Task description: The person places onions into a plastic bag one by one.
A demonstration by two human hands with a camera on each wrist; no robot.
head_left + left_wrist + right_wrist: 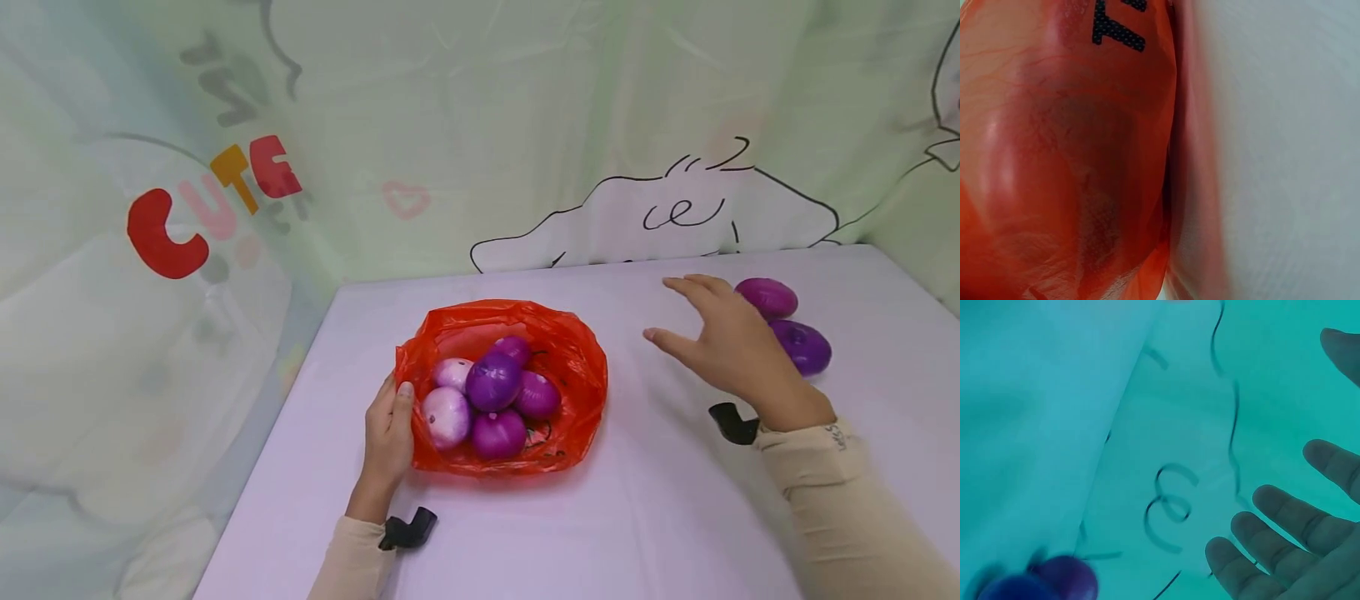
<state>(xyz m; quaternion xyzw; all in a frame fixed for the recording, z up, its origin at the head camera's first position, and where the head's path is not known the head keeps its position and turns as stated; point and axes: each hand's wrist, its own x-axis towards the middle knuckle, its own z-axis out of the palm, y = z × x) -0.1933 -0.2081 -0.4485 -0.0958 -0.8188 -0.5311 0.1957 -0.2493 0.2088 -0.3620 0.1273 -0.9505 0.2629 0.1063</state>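
Observation:
A red plastic bag (585, 392) sits wide-mouthed on the table with several purple onions (495, 381) inside, some paler and whitish (447, 417). My left hand (388, 429) holds the bag's left rim, thumb along the edge and fingers partly hidden behind it. The bag's side (1072, 150) fills much of the left wrist view, with onion shapes showing through. My right hand (723, 346) is raised over the table to the right, fingers spread and nothing in it. Just beyond it lie two more onions, a magenta one (767, 298) and a darker purple one (806, 348), partly covered by the hand.
A white-covered table (637, 517) carries everything. A printed curtain (450, 125) with drawings and coloured letters stands along the back and left edges. Each wrist wears a black camera mount, one left (408, 529) and one right (733, 423).

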